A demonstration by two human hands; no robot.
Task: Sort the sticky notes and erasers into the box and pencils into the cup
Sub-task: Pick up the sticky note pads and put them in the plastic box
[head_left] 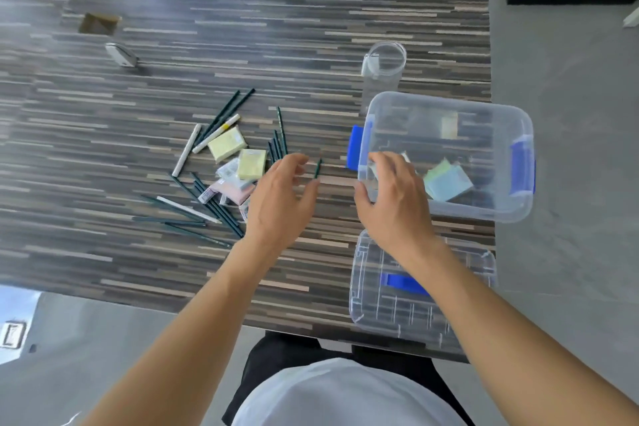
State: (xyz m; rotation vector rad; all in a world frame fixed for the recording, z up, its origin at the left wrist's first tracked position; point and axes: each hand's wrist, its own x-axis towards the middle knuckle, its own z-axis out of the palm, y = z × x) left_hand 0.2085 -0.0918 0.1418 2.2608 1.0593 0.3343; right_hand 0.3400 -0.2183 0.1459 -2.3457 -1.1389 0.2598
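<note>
On the striped table (311,28) lie two pale yellow sticky-note pads (226,143), side by side, with a pink pad (235,192) just below them and a small wrapped eraser (229,169) between; more small packets may sit under the left hand, but the blur there makes that hard to tell. Around them are scattered roughly a dozen dark green pencils (281,130), and three white ones (186,150), none of them in the clear cup (383,62), which stands upright behind the box and looks to hold only a label. The clear box (515,211), with blue latches, stands open at the table's right edge and holds a stack of green and blue sticky notes (447,180) near its front wall and one pale yellow pad (449,124) toward the back. Its lid (366,308) lies flat in front of it. The left hand (280,197) hovers over the pile, fingers loosely curled and holding nothing. The right hand (394,197) is over the box's near left corner, fingers bent down; whether they pinch anything I cannot tell.
</note>
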